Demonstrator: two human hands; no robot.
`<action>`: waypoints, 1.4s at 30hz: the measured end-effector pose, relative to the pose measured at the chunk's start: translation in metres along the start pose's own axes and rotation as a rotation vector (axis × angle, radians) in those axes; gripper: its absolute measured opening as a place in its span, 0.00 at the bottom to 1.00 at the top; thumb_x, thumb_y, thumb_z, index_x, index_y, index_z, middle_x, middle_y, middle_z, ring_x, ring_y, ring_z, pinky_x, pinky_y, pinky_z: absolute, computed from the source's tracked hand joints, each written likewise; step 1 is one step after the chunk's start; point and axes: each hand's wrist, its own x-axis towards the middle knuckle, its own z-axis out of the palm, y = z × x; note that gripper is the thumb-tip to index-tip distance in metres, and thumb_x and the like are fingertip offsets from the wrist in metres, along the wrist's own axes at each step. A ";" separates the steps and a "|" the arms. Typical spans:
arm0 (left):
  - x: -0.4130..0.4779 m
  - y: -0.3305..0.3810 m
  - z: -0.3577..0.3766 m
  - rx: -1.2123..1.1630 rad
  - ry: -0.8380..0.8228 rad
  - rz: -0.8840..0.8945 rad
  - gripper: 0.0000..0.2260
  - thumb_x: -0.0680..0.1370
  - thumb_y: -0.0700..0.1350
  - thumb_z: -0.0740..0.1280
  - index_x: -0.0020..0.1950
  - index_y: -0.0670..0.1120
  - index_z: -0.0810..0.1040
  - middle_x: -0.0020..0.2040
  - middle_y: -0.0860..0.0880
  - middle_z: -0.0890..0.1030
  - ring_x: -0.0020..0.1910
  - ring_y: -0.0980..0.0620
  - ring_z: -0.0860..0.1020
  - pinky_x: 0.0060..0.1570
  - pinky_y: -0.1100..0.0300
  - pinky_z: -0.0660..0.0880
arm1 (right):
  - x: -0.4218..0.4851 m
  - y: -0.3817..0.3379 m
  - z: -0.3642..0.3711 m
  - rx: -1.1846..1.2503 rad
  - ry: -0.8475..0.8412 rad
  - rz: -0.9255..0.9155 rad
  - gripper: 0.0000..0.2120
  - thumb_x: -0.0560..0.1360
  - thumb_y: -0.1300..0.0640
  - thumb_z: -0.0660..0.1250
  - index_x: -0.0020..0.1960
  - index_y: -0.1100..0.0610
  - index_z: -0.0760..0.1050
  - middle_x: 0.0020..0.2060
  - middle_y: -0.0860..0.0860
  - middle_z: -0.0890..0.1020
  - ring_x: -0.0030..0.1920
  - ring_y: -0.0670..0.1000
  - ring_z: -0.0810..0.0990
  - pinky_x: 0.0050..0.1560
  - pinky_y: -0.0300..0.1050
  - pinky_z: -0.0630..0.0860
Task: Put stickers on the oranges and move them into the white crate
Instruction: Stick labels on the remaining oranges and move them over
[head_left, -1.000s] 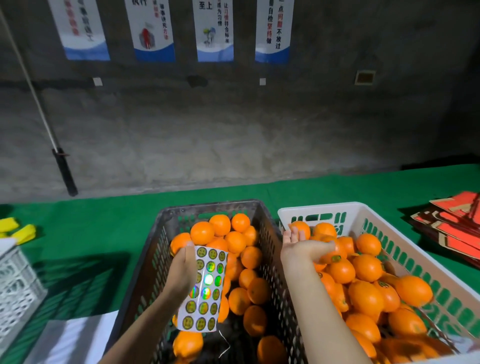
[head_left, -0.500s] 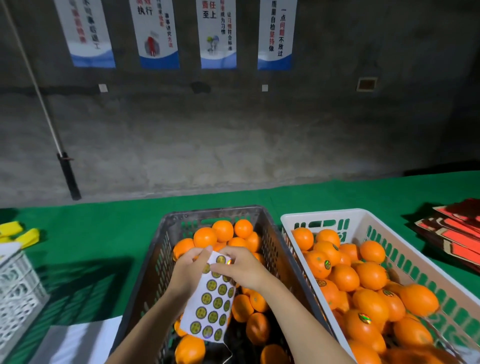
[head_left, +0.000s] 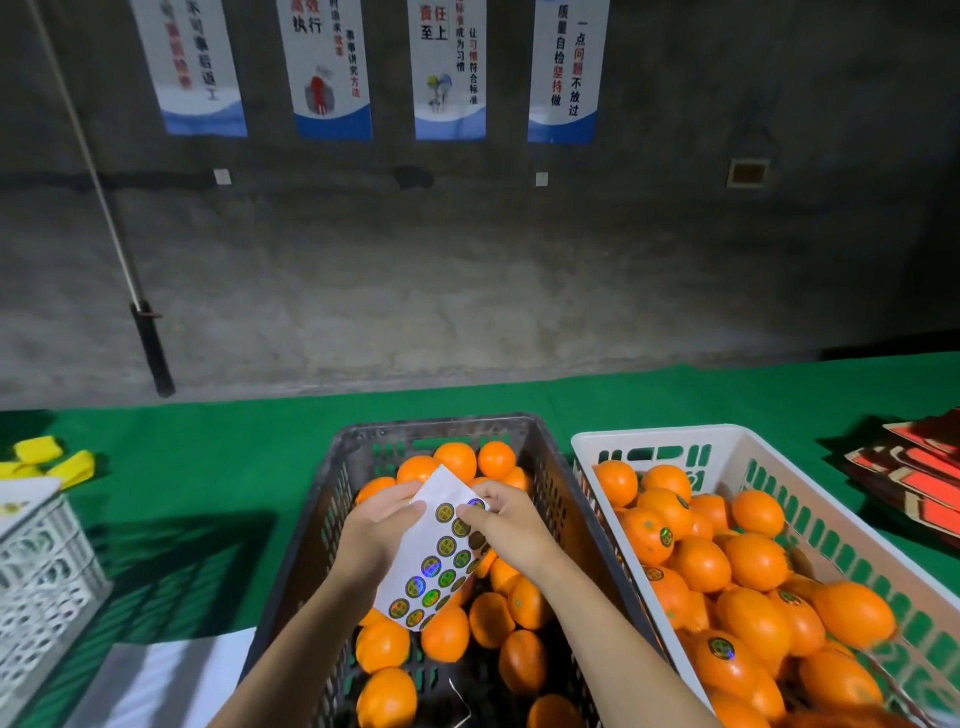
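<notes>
White backing paper, the sticker sheet (head_left: 440, 558), hangs tilted over the middle of the dark crate (head_left: 563, 499), its top end bare and its lower part covered in round green-and-gold stickers, some glinting blue. Both hands meet at the sheet's upper end. From the sheet's centre, the left hand (head_left: 379, 530) sits at about ten o'clock, gripping the left edge with thumb on the printed face and fingers curled behind the paper. The right hand (head_left: 506, 522) sits at about two o'clock, its fingertips pinching at a sticker near the top right of the sheet; whether that sticker has lifted off cannot be told. The sheet's lower corner points toward six o'clock, hanging above loose oranges (head_left: 447, 631) in the dark crate, which show no stickers on the sides in view. More of this fruit is piled at the crate's far end, at twelve o'clock from the hands, partly hidden behind the sheet. At three o'clock, just beside the dark crate and touching it along the rim, stands the white crate (head_left: 660, 436), holding stickered oranges (head_left: 719, 654) heaped deep; several of them show a round label facing up. Both crates rest on a green cloth (head_left: 218, 467). At nine o'clock, well apart, is a white lattice basket (head_left: 36, 571), with yellow pieces (head_left: 57, 460) beyond it. At the far right edge lies a stack of red cards (head_left: 919, 478).
</notes>
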 end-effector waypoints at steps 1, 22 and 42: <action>-0.001 0.001 0.000 0.000 -0.032 -0.021 0.11 0.79 0.44 0.69 0.59 0.42 0.82 0.51 0.40 0.85 0.48 0.38 0.84 0.55 0.38 0.79 | 0.000 0.000 0.000 0.002 0.001 -0.018 0.04 0.78 0.59 0.68 0.52 0.57 0.80 0.48 0.52 0.86 0.49 0.51 0.84 0.52 0.51 0.82; -0.002 0.001 -0.002 0.324 -0.091 0.177 0.13 0.85 0.46 0.59 0.61 0.41 0.79 0.52 0.43 0.81 0.53 0.48 0.79 0.57 0.45 0.75 | -0.006 0.003 0.001 -0.289 -0.079 -0.263 0.20 0.73 0.50 0.76 0.63 0.51 0.80 0.46 0.43 0.72 0.52 0.47 0.73 0.53 0.37 0.70; -0.002 -0.001 -0.010 0.628 0.275 0.371 0.03 0.79 0.51 0.68 0.50 0.55 0.81 0.44 0.55 0.83 0.45 0.52 0.80 0.46 0.53 0.77 | -0.004 0.001 0.003 -0.131 -0.149 -0.202 0.11 0.74 0.57 0.75 0.46 0.65 0.78 0.49 0.54 0.81 0.51 0.49 0.80 0.50 0.38 0.76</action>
